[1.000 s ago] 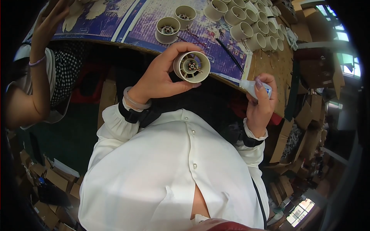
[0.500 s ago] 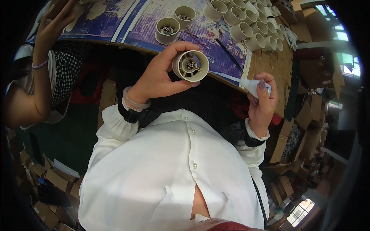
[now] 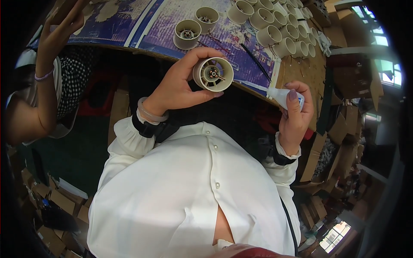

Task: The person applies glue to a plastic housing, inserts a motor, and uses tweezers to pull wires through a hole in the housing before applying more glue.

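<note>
My left hand [image 3: 184,79] is closed around a cream round fan housing [image 3: 228,74], thumb below and fingers above. Its open end faces me, showing spokes and a small motor with copper windings in the middle. Over to the right, my right hand [image 3: 297,114] grips a small white squeeze bottle [image 3: 282,96] between thumb and fingers. The bottle's narrow tip points left toward the housing, well apart from it. Two similar housings, one nearer [image 3: 187,41] and one just behind it [image 3: 207,26], stand on the table beyond my left hand.
Many more cream housings [image 3: 269,36] crowd the table's far right. A thin black rod [image 3: 256,62] lies on the purple table covering [image 3: 172,21]. Another person's arm [image 3: 45,86] is raised at the left. Cardboard boxes [image 3: 355,73] stack up along the right.
My right hand and the bottle have shifted very slightly to the right. My left hand and the housing stay nearly in place.
</note>
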`<state>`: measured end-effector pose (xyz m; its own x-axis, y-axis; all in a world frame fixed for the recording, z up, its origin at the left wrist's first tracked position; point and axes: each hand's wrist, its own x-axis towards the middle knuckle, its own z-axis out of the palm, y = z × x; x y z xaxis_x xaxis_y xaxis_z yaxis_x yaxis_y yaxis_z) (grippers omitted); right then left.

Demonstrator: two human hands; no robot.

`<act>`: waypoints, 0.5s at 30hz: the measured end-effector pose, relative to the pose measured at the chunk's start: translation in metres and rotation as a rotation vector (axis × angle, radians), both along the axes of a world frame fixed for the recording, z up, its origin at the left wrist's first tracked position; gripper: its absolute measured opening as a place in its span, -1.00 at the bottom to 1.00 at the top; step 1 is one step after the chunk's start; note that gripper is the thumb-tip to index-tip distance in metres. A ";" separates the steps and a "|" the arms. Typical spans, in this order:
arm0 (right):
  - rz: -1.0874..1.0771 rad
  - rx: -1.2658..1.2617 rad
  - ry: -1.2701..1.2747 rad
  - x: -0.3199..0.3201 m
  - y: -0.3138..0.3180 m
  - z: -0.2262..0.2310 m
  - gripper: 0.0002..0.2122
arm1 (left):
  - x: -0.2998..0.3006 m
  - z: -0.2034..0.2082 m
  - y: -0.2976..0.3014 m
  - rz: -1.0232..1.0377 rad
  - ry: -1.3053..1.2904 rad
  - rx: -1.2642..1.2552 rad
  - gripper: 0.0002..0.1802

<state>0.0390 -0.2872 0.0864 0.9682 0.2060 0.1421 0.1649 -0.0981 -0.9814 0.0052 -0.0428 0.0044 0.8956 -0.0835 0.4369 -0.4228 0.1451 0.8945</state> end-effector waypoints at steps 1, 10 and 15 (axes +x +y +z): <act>-0.007 -0.010 -0.023 -0.001 0.001 0.001 -0.79 | 0.000 0.000 0.000 -0.001 0.007 0.009 -0.26; -0.012 -0.065 -0.147 -0.005 0.008 0.009 -0.80 | 0.000 -0.001 0.000 -0.003 -0.003 -0.009 -0.29; 0.001 -0.078 -0.171 -0.005 0.008 0.010 -0.80 | 0.000 -0.001 0.001 0.001 -0.008 -0.012 -0.29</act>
